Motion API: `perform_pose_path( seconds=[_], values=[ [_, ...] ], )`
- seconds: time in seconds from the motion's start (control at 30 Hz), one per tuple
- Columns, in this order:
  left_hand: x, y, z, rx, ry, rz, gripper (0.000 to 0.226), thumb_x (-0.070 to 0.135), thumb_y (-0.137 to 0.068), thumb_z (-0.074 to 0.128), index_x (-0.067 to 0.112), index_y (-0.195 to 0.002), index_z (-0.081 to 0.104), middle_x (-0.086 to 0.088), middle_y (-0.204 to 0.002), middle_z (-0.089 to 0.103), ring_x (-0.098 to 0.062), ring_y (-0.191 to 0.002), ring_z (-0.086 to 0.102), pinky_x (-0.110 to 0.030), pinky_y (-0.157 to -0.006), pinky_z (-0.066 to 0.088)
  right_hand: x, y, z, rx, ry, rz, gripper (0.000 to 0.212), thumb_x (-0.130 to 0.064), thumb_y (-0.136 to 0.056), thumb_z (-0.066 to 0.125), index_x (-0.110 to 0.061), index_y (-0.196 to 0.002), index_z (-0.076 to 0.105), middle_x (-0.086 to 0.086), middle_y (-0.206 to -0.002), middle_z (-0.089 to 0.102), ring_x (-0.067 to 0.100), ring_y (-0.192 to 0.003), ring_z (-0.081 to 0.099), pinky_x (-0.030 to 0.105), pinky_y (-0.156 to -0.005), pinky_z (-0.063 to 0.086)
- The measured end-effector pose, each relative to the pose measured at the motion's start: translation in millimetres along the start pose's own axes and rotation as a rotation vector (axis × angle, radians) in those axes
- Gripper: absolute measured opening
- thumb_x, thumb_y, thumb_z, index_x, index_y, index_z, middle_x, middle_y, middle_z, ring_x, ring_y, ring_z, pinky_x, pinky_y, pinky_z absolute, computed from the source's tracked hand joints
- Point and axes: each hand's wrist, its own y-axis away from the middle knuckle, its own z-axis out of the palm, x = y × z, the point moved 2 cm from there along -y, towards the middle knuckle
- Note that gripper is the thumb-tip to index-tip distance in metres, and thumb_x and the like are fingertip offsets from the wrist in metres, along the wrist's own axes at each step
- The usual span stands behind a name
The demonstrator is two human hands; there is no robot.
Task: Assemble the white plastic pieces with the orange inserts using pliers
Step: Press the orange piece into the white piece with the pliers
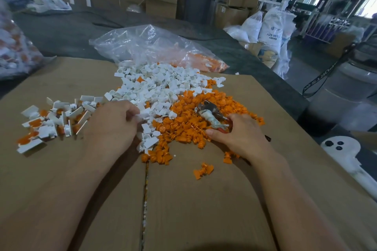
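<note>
Left grip [114, 122] pinching — right grip [240, 134] curled tight.

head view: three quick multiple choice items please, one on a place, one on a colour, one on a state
1. Where is the assembled pile?
A. left of the left hand
B. on the floor
C. inside a box

2. What colour are the handles of the pliers?
A. blue
B. red
C. yellow

3. The left hand is:
A. flat and open
B. gripping a knife
C. pinching a white piece

Answers:
1 A: the joined white-and-orange parts lie on the cardboard to that hand's left.
2 B: red shows under the right hand, which grips the pliers.
3 C: its fingers curl round the piece.
</note>
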Motion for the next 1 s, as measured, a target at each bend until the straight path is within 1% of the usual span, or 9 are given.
perform_pose_path(
  seconds=[0.1,0.2,0.33,0.43,0.53,0.7,0.8,0.9,1.0],
  values=[
    [-4,0,-4,0.096,0.163,-0.029,0.008,0.024,-0.086,0.062,0.027,-0.079,0.060,0.011,-0.079,0.055,-0.005,-0.068,0.046,-0.025,-0.059,0.032,-1,1,1,-0.005,-0.034,0.000,0.076,-0.068,-0.073,0.055,-0.015,-0.127,0.045,0.008,-0.122,0.042,0.025,-0.117,0.036,0.031,-0.080,0.028],
    [3,6,-10,0.109,0.342,-0.068,0.021,0.022,-0.083,0.065,0.032,-0.066,0.057,0.015,-0.071,0.058,0.000,-0.065,0.050,-0.020,-0.054,0.031,-3,1,2,-0.006,-0.056,-0.008,0.077,-0.068,-0.074,0.055,-0.016,-0.129,0.044,0.007,-0.122,0.040,0.023,-0.117,0.035,0.030,-0.079,0.028],
    [13,15,-11,0.078,0.437,-0.035,0.024,0.019,-0.081,0.067,0.034,-0.064,0.058,0.014,-0.070,0.058,-0.002,-0.063,0.052,-0.019,-0.053,0.032,-2,1,2,-0.003,-0.046,-0.010,0.077,-0.068,-0.075,0.054,-0.016,-0.131,0.042,0.006,-0.124,0.040,0.023,-0.118,0.034,0.030,-0.081,0.028],
    [16,19,-8,0.030,0.485,-0.018,0.021,0.018,-0.080,0.068,0.031,-0.065,0.060,0.009,-0.073,0.061,-0.003,-0.064,0.053,-0.017,-0.054,0.034,-8,4,-1,0.113,-0.033,-0.061,0.072,-0.064,-0.076,0.054,-0.017,-0.130,0.045,0.004,-0.123,0.043,0.020,-0.117,0.036,0.030,-0.085,0.029],
    [19,21,-5,0.008,0.453,0.010,0.018,0.020,-0.080,0.068,0.030,-0.066,0.061,-0.001,-0.067,0.060,0.002,-0.058,0.052,-0.007,-0.049,0.037,-25,9,-4,0.240,-0.132,-0.211,0.055,-0.052,-0.082,0.058,-0.021,-0.127,0.051,-0.001,-0.123,0.047,0.013,-0.117,0.036,0.023,-0.087,0.024],
    [19,19,0,-0.012,0.480,0.007,0.019,0.021,-0.082,0.066,0.030,-0.066,0.060,0.000,-0.047,0.054,-0.003,-0.040,0.049,-0.015,-0.041,0.036,-54,19,5,0.156,-0.127,-0.475,0.037,-0.037,-0.085,0.061,-0.026,-0.119,0.059,-0.007,-0.115,0.051,0.007,-0.112,0.036,0.013,-0.086,0.018],
    [18,20,1,-0.058,0.558,-0.018,0.016,0.019,-0.083,0.066,0.026,-0.070,0.062,0.005,-0.053,0.064,-0.003,-0.043,0.058,-0.014,-0.040,0.042,-58,19,13,0.071,-0.048,-0.485,0.042,-0.037,-0.085,0.061,-0.027,-0.125,0.054,-0.005,-0.117,0.050,0.011,-0.112,0.037,0.020,-0.089,0.026],
    [20,21,3,-0.085,0.559,-0.013,0.017,0.017,-0.082,0.068,0.026,-0.068,0.065,0.003,-0.059,0.068,-0.010,-0.055,0.065,-0.030,-0.053,0.053,-59,19,16,0.053,-0.024,-0.488,0.037,-0.034,-0.088,0.058,-0.026,-0.124,0.055,-0.002,-0.115,0.053,0.014,-0.110,0.043,0.027,-0.092,0.035],
    [24,23,1,-0.084,0.586,-0.018,0.014,0.024,-0.077,0.071,0.028,-0.065,0.065,0.009,-0.059,0.068,-0.007,-0.051,0.063,-0.026,-0.053,0.050,-62,20,16,0.084,-0.019,-0.511,0.031,-0.031,-0.089,0.057,-0.025,-0.119,0.058,-0.002,-0.109,0.055,0.015,-0.105,0.046,0.029,-0.090,0.037]
  ],
)
